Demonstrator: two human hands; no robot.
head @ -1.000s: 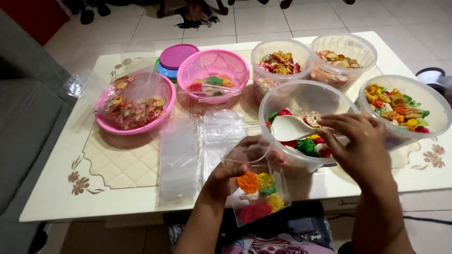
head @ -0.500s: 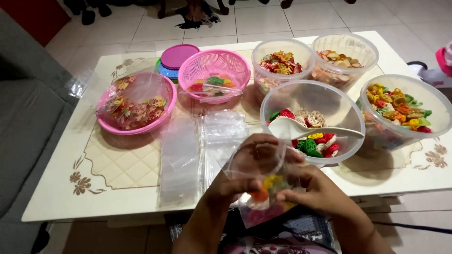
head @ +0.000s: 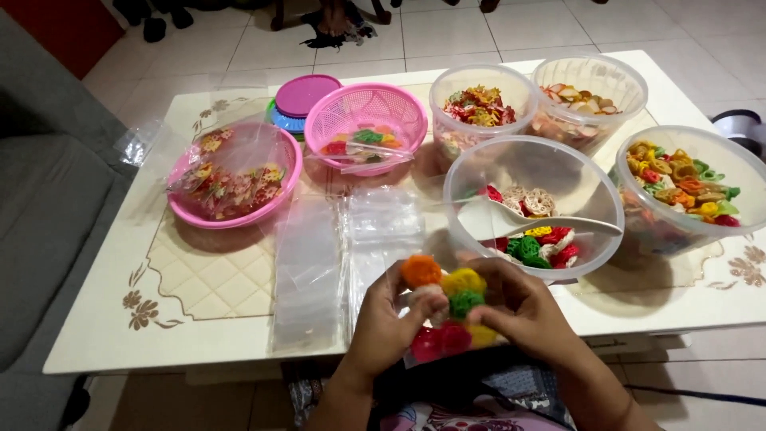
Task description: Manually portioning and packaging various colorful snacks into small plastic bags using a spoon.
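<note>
Your left hand and your right hand are both closed on one small clear bag of coloured crackers, pinching it from either side just in front of the big clear bowl, at the near edge of the tabletop. The bag already holds orange, yellow, green and red pieces, and by the look of it the filling of this one is done; whether its mouth is sealed you cannot tell from here.

Plenty seems left. The big clear bowl still has red, green and pale crackers in it, with a white scoop lying across them. Left of that bowl a stack of empty plastic bags lies flat. Further left of it, the pink bowl holds what look like filled bags. Behind the big clear bowl stand a pink basket and two smaller clear tubs, and to its right another clear bowl, all with crackers inside.
</note>
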